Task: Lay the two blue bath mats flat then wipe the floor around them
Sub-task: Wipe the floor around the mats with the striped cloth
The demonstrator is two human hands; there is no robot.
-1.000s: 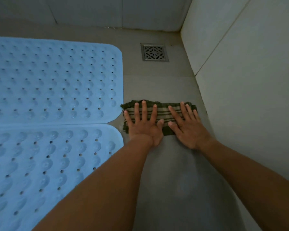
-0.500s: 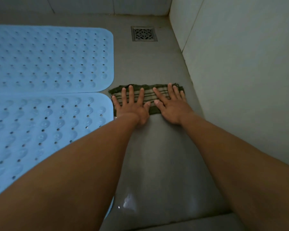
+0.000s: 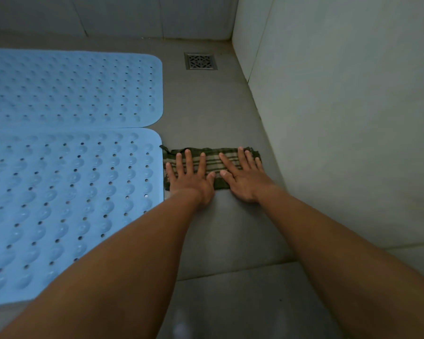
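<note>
Two blue bath mats lie flat side by side on the grey floor, the far mat [image 3: 71, 89] behind the near mat [image 3: 59, 204], their long edges touching. A folded green striped cloth [image 3: 213, 159] lies on the floor strip right of the near mat, its left end touching the mat's corner. My left hand [image 3: 190, 178] and my right hand [image 3: 242, 179] press flat on the cloth side by side, fingers spread. Neither hand grips the cloth.
A square metal floor drain [image 3: 200, 61] sits in the far corner beyond the cloth. A pale tiled wall [image 3: 340, 118] runs close along the right, and another wall closes the back. The grey floor [image 3: 220, 236] near me looks damp and shiny.
Both hands have drawn the cloth toward me along the floor strip, from level with the seam between the mats to beside the near mat. The drain lies farther from the cloth.
</note>
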